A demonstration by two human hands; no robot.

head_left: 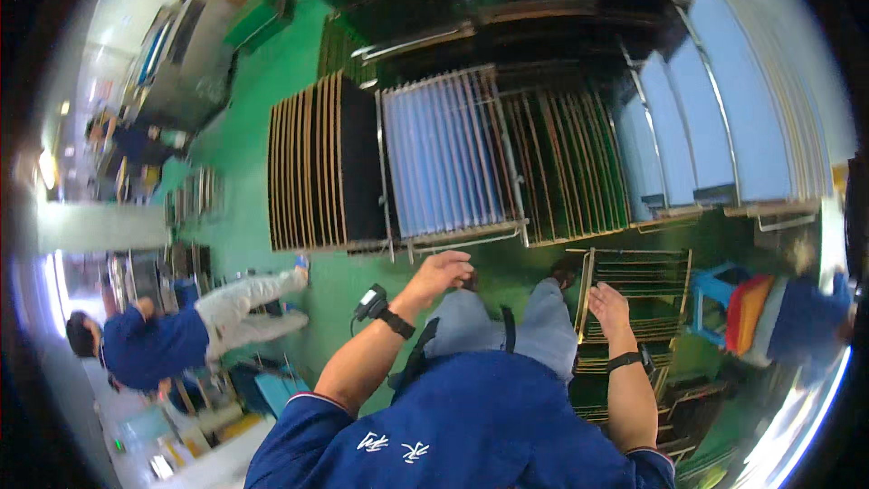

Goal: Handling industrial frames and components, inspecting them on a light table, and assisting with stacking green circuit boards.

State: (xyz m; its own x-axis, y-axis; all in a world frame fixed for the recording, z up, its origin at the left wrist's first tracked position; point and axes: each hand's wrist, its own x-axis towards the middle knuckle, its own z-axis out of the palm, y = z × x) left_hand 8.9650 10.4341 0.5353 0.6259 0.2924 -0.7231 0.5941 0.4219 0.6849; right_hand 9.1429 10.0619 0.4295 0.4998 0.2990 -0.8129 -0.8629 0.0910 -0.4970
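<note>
My left hand hangs in front of a metal rack that holds a row of upright light-blue panels. Its fingers are loosely bent, with nothing visible in them. To the right, my right hand is beside the upper left post of a low rack with several thin rungs. Those fingers are loosely stretched and empty; whether they touch the post I cannot tell. A band with a small device is on my left wrist, and another band is on my right wrist.
Dark boards with tan edges stand left of the blue panels. More blue panels fill racks at the right. One person bends at the left; another is by a blue stool at the right. The floor is green.
</note>
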